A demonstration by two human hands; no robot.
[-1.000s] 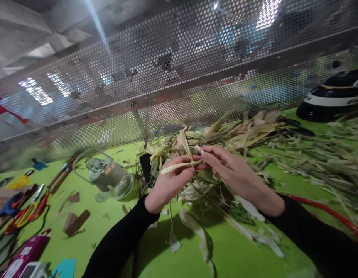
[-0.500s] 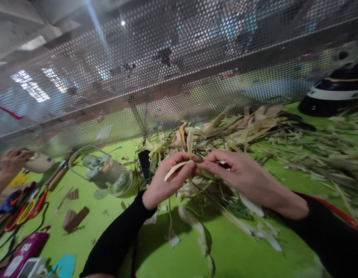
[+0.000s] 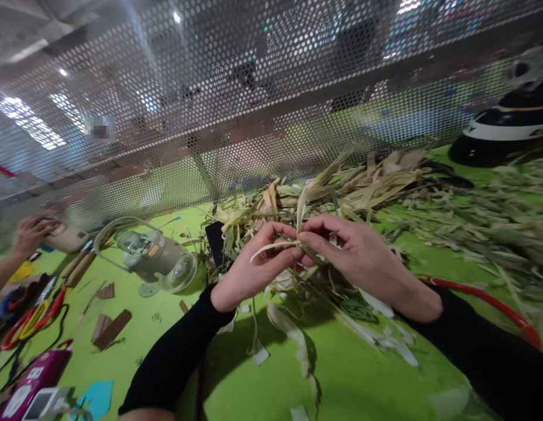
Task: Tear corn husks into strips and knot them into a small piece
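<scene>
My left hand [image 3: 258, 263] and my right hand [image 3: 359, 257] meet above the green table, fingertips nearly touching. Between them are pale strips of dried corn husk [image 3: 274, 248]; one end curves over my left fingers and another sticks up between the hands. Thumb and fingers of my left hand are pinched on the husk. My right hand pinches it too, close to where the strips cross. Behind and below the hands lies a heap of dried husks [image 3: 368, 190]. One loose curled strip [image 3: 293, 336] rests on the table in front.
A metal mesh screen [image 3: 263, 105] stands behind the table. Left are a grey-green jug [image 3: 155, 257], scissors [image 3: 34, 318], brown pieces [image 3: 113, 328] and a purple box [image 3: 37, 377]. Another person's hand [image 3: 32, 234] holds a beige object. A black-and-white cap [image 3: 504, 128] sits far right.
My right fingers have moved in closer to the left ones at the husk's crossing. The upright strip now leans slightly further right. The camera view has shifted a little.
</scene>
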